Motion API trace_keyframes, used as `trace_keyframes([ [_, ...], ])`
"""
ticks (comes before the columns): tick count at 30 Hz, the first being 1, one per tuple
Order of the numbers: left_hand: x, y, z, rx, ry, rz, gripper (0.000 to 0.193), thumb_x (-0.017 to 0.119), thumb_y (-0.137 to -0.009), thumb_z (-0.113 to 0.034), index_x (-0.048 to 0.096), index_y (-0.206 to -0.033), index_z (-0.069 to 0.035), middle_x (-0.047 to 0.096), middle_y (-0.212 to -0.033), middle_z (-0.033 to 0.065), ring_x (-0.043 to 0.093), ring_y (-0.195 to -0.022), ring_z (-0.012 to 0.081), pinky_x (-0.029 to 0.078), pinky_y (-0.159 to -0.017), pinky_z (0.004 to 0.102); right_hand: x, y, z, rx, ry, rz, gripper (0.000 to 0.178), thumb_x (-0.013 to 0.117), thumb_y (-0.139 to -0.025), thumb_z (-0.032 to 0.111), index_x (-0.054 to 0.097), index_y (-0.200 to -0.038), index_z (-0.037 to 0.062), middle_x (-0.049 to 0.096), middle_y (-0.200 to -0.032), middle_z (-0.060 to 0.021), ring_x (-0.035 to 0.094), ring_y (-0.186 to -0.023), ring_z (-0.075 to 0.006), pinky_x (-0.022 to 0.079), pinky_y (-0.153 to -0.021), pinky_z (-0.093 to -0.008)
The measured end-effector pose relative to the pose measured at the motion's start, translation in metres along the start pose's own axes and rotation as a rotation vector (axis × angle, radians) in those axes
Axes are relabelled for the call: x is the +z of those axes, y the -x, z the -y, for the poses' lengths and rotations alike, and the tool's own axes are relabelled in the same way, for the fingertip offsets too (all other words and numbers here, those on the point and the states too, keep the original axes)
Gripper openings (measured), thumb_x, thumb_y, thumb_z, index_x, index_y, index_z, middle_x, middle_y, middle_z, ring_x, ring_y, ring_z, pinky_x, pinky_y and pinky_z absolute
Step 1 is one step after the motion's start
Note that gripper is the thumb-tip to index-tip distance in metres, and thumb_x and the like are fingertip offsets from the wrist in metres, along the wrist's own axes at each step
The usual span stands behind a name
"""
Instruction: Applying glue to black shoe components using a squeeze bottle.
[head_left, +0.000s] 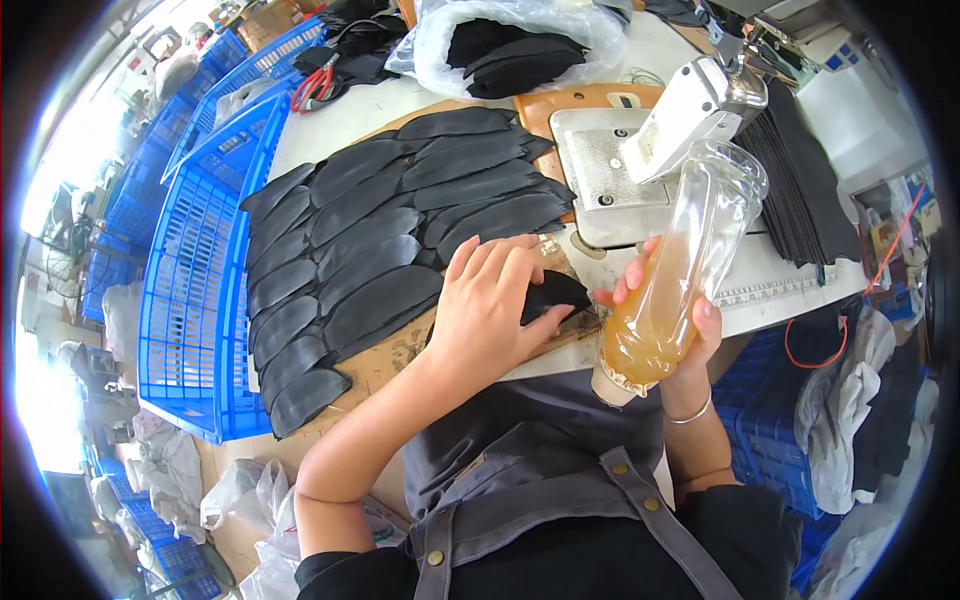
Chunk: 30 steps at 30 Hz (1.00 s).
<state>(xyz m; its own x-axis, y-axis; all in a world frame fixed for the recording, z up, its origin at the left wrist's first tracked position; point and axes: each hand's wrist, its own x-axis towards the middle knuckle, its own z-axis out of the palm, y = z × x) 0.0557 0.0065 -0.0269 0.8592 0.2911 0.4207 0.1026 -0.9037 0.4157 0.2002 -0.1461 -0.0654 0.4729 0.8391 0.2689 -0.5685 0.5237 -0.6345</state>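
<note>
My right hand (698, 335) is wrapped round a clear plastic bottle (665, 290), tilted with its neck down. Cloudy yellowish liquid fills the lower part, and whitish residue crusts the neck near the pale cap. Beside it, my left hand (487, 310) grips a black leaf-shaped piece (556, 293) on a wooden board (380, 370), with the thumb along its near edge; the palm hides part of it. Left of that hand, several similar black pieces (375, 215) lie in overlapping rows on the board.
A white sewing-type machine (690, 115) stands at the back right, with stacked black material (805, 175) beyond it. Blue plastic crates (205, 330) flank the table on the left. Red-handled scissors (316, 86) and a clear bag (425, 45) of black pieces lie at the back.
</note>
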Motion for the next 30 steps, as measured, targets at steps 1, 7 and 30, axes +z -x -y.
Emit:
trace_keyframes([
  [1, -0.001, -0.001, -0.002, -0.004, -0.004, -0.001, 0.038, 0.075, -0.068, -0.023, 0.052, -0.092, -0.004, 0.056, -0.116, 0.0134, 0.051, -0.109, 0.0293, 0.035, -0.097, 0.0452, 0.001, 0.0, -0.001, 0.003, -0.004, 0.004, 0.066, 0.056, -0.076, 0.04, 0.036, -0.127, 0.0027, 0.05, -0.1, -0.015, 0.055, -0.095, -0.0274, 0.042, -0.094, -0.0478],
  [7, -0.003, 0.002, 0.005, -0.132, 0.081, -0.078, 0.029, 0.072, -0.07, -0.016, 0.053, -0.087, -0.003, 0.056, -0.117, 0.0146, 0.05, -0.107, 0.0335, 0.038, -0.093, 0.0399, 0.009, -0.006, -0.006, 0.032, -0.071, 0.055, 0.07, 0.06, -0.072, 0.04, 0.037, -0.126, 0.0023, 0.051, -0.098, -0.0151, 0.056, -0.093, -0.028, 0.036, -0.1, -0.049],
  [30, 0.009, -0.082, 0.079, -0.128, -0.116, -0.183, 0.019, 0.067, -0.069, -0.02, 0.057, -0.075, -0.005, 0.058, -0.107, 0.0126, 0.049, -0.104, 0.0307, 0.038, -0.089, 0.0416, 0.01, -0.002, 0.003, 0.115, -0.105, 0.003, 0.074, 0.063, -0.065, 0.046, 0.04, -0.12, 0.0038, 0.053, -0.09, -0.0127, 0.058, -0.085, -0.0263, 0.034, -0.101, -0.0497],
])
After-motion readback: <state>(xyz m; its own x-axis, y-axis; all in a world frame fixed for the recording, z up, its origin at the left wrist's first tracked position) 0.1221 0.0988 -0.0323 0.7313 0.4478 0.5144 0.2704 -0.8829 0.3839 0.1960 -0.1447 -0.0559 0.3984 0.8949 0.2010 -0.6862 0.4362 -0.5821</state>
